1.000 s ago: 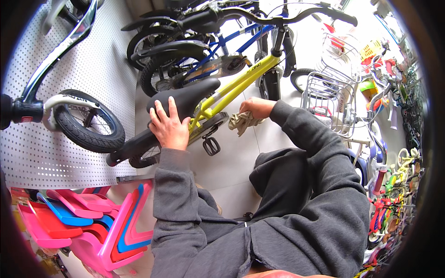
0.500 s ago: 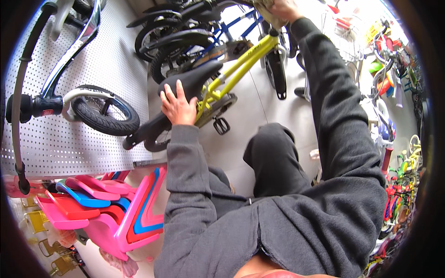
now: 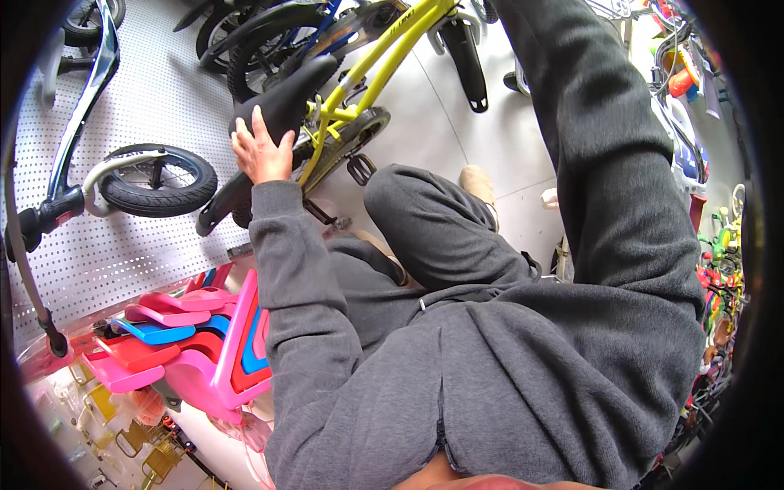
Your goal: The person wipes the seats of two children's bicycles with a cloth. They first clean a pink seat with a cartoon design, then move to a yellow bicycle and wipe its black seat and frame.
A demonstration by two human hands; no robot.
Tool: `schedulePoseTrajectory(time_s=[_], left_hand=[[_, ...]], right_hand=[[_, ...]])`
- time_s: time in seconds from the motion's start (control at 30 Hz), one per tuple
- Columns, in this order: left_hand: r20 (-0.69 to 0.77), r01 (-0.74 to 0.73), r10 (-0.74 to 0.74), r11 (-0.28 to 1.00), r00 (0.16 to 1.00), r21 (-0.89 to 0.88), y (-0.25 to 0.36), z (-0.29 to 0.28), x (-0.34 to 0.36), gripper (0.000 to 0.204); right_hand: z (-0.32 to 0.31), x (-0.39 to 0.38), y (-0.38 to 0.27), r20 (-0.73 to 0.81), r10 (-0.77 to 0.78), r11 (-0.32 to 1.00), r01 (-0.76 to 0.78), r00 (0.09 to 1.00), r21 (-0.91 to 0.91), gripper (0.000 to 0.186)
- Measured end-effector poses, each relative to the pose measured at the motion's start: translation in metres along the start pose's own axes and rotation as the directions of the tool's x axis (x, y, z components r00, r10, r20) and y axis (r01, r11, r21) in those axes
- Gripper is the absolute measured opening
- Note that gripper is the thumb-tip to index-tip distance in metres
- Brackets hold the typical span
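A yellow bicycle frame [image 3: 390,51] slants across the upper middle, with a black saddle [image 3: 296,91] at its rear. My left hand [image 3: 263,152] rests against the side of the saddle, fingers spread, not wrapped round it. Below the hand lies the bicycle's black rear mudguard [image 3: 224,202]; a pedal [image 3: 360,170] hangs under the frame. My right arm [image 3: 572,114] stretches up past the top edge, so that hand and whatever it touches are hidden. The bicycle's front end is also cut off, though a black front mudguard [image 3: 467,69] shows.
On the left, a white balance bike [image 3: 159,180] stands against a perforated white panel [image 3: 163,269]. Stacked pink, red and blue plastic seats [image 3: 237,347] lie near my left elbow. Other bicycles [image 3: 261,41] crowd the top. Colourful small bikes and toys [image 3: 719,278] line the right.
The whole view has shifted; the yellow bicycle sits higher and further left in it. My right hand, earlier at the handlebar, has left the view. My left hand stays at the saddle.
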State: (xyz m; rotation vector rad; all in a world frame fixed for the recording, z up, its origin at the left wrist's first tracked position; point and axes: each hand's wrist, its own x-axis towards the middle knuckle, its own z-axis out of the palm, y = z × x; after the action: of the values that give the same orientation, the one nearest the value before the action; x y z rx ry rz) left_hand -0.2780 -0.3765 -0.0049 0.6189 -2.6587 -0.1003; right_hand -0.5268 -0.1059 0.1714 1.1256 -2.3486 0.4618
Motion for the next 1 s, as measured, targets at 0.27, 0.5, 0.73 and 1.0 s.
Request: schedulePoseTrajectory(time_s=[0.27, 0.5, 0.73, 1.0], left_hand=[[-0.100, -0.060, 0.017, 0.895, 0.995, -0.443, 0.023, -0.047, 0.052, 0.065], [-0.427, -0.310, 0.084, 0.813, 0.900, -0.493, 0.077, -0.082, 0.113, 0.065], [-0.247, -0.308, 0.234, 0.893, 0.940, -0.327, 0.089, -0.069, 0.145, 0.058], [-0.269, -0.329, 0.250, 0.892, 0.930, -0.309, 0.088, -0.068, 0.127, 0.065]], right_hand=[[0.003, -0.005, 0.006, -0.192, -0.289, 0.957, 0.280, 0.938, -0.075, 0.015], [0.022, -0.016, 0.006, -0.123, 0.150, 0.979, -0.165, 0.981, -0.121, 0.040], [0.028, -0.022, -0.014, -0.165, -0.022, 0.909, -0.048, 0.986, -0.413, 0.032], [0.049, 0.000, -0.044, -0.263, 0.144, 0.986, -0.162, 0.954, -0.046, 0.019]])
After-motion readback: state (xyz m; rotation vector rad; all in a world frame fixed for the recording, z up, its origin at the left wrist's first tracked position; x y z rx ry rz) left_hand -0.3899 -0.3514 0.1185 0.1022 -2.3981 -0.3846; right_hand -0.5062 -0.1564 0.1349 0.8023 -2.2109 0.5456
